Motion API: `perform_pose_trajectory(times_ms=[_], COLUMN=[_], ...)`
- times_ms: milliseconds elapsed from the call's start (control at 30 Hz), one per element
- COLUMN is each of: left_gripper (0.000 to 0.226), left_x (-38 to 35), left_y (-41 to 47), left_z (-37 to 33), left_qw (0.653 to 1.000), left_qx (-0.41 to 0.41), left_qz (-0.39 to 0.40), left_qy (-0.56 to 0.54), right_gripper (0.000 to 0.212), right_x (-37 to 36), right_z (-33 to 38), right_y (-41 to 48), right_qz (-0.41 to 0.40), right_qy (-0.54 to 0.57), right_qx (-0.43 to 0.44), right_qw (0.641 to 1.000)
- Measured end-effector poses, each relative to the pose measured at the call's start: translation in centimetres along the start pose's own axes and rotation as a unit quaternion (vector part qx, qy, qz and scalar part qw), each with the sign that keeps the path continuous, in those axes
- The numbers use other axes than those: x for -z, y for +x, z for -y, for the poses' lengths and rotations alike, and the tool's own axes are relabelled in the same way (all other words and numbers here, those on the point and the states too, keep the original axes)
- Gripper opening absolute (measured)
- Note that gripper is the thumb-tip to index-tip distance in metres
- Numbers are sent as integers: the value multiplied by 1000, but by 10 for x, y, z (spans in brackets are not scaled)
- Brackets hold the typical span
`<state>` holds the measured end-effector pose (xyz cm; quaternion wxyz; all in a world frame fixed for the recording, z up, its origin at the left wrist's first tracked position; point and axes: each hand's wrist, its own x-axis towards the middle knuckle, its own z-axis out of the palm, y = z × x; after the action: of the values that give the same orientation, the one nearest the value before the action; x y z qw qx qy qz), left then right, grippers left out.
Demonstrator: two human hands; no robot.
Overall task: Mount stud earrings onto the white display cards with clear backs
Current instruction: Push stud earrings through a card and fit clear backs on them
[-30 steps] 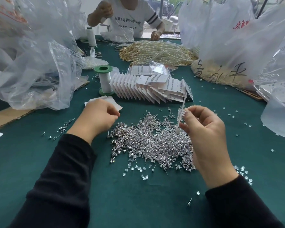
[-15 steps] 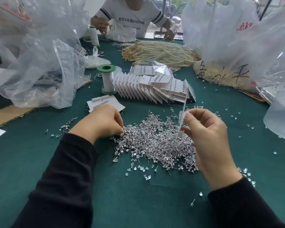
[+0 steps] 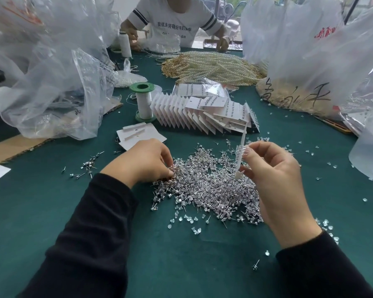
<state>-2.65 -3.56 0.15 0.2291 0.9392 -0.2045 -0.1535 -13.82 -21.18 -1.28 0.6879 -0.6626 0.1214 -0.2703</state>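
The left hand [image 3: 146, 162] rests at the left border of the heap of stud earrings [image 3: 207, 186]. Its fingers are curled downward and the tips are sunk among the studs. I cannot tell if a stud is already pinched between them.

The right hand [image 3: 274, 175] is on the other side of the heap. It holds one white display card [image 3: 239, 163] between thumb and fingers. The card is seen by its edge, with its long axis nearly upright and the lower end just over the heap. Several posts stick out from its upper part, toward the palm.

So the card lies to the right of the left hand and a little higher, with the whole heap between them. I judge that the next stud must travel rightward over the heap. Its post should lie level, crosswise to the card's long axis, to enter a hole. Which holes are free is too small to tell.

The air above the heap looks open for this path. The row of finished cards [image 3: 192, 112] stands just behind the top of the card, so there is little room backward.

The clear backs [image 3: 187, 220] lie scattered on the green worktop [image 3: 181, 265] at the near border of the heap, between the two forearms and about equally near to both hands.
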Motion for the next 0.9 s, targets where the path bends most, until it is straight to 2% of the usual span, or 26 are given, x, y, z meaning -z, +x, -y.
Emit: perform_pose_trajectory(times_ms=[133,233,333,433,667,800,900], left_gripper=[4,8,11,11,8,7,9], left_x=[5,8,7,6,7,5,5], left_y=[0,-1,-1,-2,-5,-4,-4], left_z=[4,6,6,4,1,2,0], left_qw=[999,996,994,990,971,980,980], left_qx=[-3,-6,-8,-15,-32,-55,-71], left_qz=[-30,-49,-38,-23,-10,-37,-88], left_qy=[-36,-76,-99,-136,-235,-189,-166], right_gripper=[14,14,14,14,18,38,37], right_x=[0,-1,-1,0,2,3,3], right_z=[1,3,6,8,10,11,12], right_y=[0,-1,-2,-2,2,1,0], right_qz=[-3,-6,-5,13,65,114,133], right_qy=[1,-1,12,67,226,287,309], right_qx=[-7,-14,-24,-70,-211,-245,-261], right_qw=[1000,1000,1000,995,949,919,905])
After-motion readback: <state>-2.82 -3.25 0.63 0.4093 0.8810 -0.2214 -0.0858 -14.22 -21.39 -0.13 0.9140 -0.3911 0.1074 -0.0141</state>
